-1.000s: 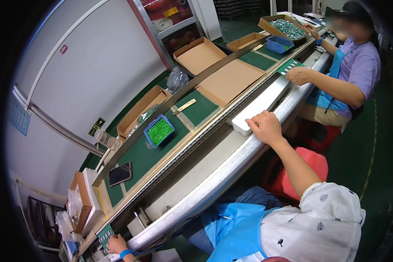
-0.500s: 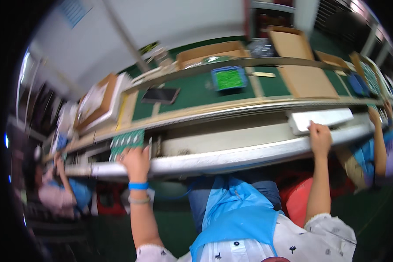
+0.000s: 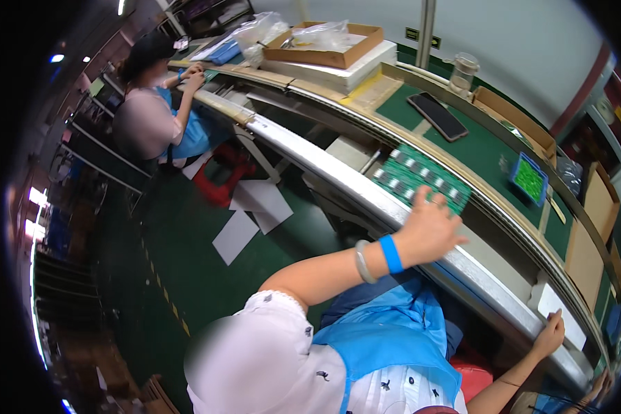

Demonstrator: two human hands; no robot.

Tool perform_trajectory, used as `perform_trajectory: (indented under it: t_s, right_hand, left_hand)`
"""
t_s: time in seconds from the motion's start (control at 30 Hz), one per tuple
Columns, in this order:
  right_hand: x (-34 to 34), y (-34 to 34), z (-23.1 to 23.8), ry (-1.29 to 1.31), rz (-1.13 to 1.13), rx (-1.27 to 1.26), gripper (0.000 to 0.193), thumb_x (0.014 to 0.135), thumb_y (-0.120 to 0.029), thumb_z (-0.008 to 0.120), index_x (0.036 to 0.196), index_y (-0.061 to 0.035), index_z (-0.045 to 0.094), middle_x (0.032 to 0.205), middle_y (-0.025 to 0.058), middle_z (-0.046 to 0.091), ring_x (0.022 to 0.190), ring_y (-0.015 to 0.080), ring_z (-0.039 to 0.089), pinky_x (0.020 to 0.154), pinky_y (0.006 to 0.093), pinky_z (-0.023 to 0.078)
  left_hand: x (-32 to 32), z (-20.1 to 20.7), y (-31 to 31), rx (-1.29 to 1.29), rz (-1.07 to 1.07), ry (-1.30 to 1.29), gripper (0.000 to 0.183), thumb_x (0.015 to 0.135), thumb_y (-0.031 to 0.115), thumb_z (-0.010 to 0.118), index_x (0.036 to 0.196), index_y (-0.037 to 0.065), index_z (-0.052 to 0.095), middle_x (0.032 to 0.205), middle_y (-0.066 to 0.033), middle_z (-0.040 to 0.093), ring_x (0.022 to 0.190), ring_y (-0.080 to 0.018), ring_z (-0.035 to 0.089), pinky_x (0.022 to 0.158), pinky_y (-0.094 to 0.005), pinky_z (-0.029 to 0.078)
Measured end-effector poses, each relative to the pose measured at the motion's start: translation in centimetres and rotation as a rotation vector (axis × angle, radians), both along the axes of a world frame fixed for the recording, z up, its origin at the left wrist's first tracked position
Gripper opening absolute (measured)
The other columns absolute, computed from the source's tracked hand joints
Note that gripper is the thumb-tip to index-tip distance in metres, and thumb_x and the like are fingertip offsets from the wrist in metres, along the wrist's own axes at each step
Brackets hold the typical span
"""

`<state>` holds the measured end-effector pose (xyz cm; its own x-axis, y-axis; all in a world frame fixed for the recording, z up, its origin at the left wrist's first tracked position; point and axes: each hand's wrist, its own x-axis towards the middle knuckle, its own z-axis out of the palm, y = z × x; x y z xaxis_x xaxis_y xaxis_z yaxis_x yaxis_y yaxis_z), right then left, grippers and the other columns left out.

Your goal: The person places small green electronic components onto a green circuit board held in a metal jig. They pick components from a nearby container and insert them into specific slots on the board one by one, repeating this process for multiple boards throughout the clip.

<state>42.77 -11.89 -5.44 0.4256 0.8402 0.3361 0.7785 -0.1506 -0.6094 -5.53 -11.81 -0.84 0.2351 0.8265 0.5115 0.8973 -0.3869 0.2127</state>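
My left hand [image 3: 429, 231], with a blue wristband and a pale bangle, reaches over the metal rail [image 3: 352, 183]. Its fingers are spread at the near edge of a green circuit board panel [image 3: 421, 172]. Rows of small pale and dark parts sit on that panel, which lies across the channel behind the rail. My right hand [image 3: 549, 336] is farther along the rail, beside a white block [image 3: 559, 314] in the channel. Its fingers are curled together; whatever they hold, if anything, is hidden.
Behind the channel, a green bench carries a dark phone [image 3: 437, 116] and a blue tray [image 3: 529, 181] of small green pieces. A cardboard box [image 3: 324, 48] sits on a white slab. Another person [image 3: 159, 110] works at the far left, near a red stool [image 3: 222, 176].
The view has swung left, bringing the co-worker and floor into sight. My left hand's fingers have spread at the panel's edge. My right hand is still beside the white block.
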Motion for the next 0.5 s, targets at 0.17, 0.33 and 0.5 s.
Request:
perform_trajectory:
  t_s: [0.17,0.33,0.5]
  right_hand:
    - [-0.6,-0.2,0.5,-0.014,-0.023,-0.017,0.052,0.105,-0.044,0.057,0.089,0.0024,0.075,0.084,0.0126,0.074,0.080,0.0217,0.067,0.079,0.0359,0.051]
    - [0.1,0.2,-0.3,0.028,-0.025,-0.013,0.053,0.104,-0.043,0.058,0.093,0.0058,0.076,0.087,0.0178,0.075,0.082,0.0236,0.068,0.080,0.0364,0.052]
    - [-1.4,0.4,0.9,-0.035,-0.080,-0.028,0.047,0.102,-0.042,0.059,0.090,-0.0007,0.078,0.085,0.0162,0.074,0.084,0.0263,0.069,0.081,0.0377,0.051]
  left_hand:
    - [5.2,-1.0,0.7,-0.006,-0.186,-0.095,0.041,0.088,0.047,0.070,0.094,0.007,0.073,0.092,-0.0136,0.071,0.112,-0.0338,0.059,0.107,-0.0608,0.030]
    - [9.3,-0.3,1.1,-0.099,-0.363,-0.133,0.041,0.087,0.047,0.071,0.102,0.008,0.073,0.099,-0.0122,0.070,0.112,-0.0328,0.058,0.106,-0.0592,0.031]
    - [12.8,-1.1,1.5,-0.084,-0.450,-0.171,0.044,0.086,0.046,0.072,0.114,0.011,0.071,0.114,-0.0124,0.068,0.117,-0.0328,0.056,0.105,-0.0592,0.031]
